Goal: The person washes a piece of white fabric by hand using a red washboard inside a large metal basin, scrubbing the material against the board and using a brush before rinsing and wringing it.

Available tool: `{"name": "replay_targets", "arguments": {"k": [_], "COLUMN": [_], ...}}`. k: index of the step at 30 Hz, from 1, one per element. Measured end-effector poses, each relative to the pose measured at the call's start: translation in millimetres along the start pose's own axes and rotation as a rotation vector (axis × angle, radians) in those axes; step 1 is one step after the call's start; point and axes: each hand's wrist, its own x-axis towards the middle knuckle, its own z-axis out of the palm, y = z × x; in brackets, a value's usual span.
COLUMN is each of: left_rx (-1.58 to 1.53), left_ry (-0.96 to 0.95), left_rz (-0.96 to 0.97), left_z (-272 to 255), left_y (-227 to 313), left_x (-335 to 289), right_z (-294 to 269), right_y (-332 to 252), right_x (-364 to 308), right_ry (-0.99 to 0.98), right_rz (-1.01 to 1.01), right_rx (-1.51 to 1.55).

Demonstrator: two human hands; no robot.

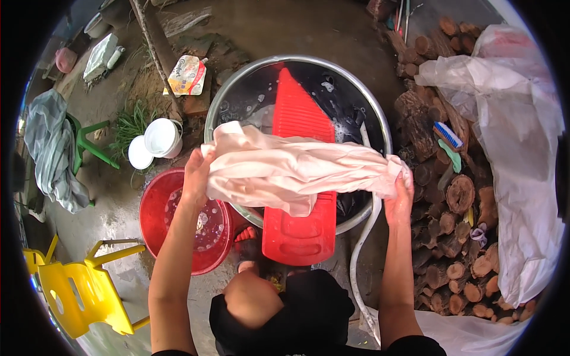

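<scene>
Hold the pale pink, loosely pleated fabric (291, 166) level above the wide round silver metal tub (297, 59), crossing over the long red ridged plastic washboard (300, 237). Grasped at the broad, fanned-out end by the bare left hand (198, 171) and at the narrower, bunched end by the bare right hand (401, 197). Gather more of the loose left end into the palm, for an even hold. Pull outward gently, without jerking. Work over the tub, with drooping edges clear of the round red plastic basin of suds (148, 225) and the white flexible hose (354, 261). Cannot tell from overhead about any contact with the washboard.
</scene>
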Motion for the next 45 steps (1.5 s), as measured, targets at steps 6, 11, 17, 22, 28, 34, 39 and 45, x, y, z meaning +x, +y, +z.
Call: {"name": "replay_targets", "arguments": {"k": [6, 11, 17, 22, 28, 34, 39, 45], "left_rx": [0.323, 0.214, 0.060, -0.094, -0.208, 0.143, 0.293, 1.128], "left_ry": [0.141, 0.202, 0.233, 0.107, 0.172, -0.032, 0.045, -0.107], "left_rz": [-0.002, 0.036, 0.059, 0.200, 0.269, -0.164, -0.139, -0.024], "left_z": [-53.5, -52.4, -27.6, 29.8, 44.7, -33.4, -13.0, 6.4], "left_y": [-60.1, -58.8, -22.8, 31.1, 40.1, -59.9, -58.8, -60.7], "left_x": [-34.9, -42.6, -19.7, 6.7, -9.6, -65.9, -76.1, -44.1], "right_z": [-10.8, 36.7, 96.1, 69.8, 25.2, -66.8, -31.7, 45.8], "right_y": [75.5, 99.2, 105.9, 66.5, 6.2, 95.3, 104.4, 92.7], "right_x": [-9.9, 40.8, 66.0, 88.5, 24.0, -67.4, -50.0, -17.6], "right_ry": [-0.439, -0.155, -0.416, -0.216, -0.133, -0.268, -0.100, -0.380], "right_rz": [0.264, 0.027, -0.061, -0.154, -0.379, 0.151, 0.061, -0.166], "right_rx": [-0.860, -0.796, -1.516, -0.623, -0.494, -0.752, -0.862, -1.393]}}
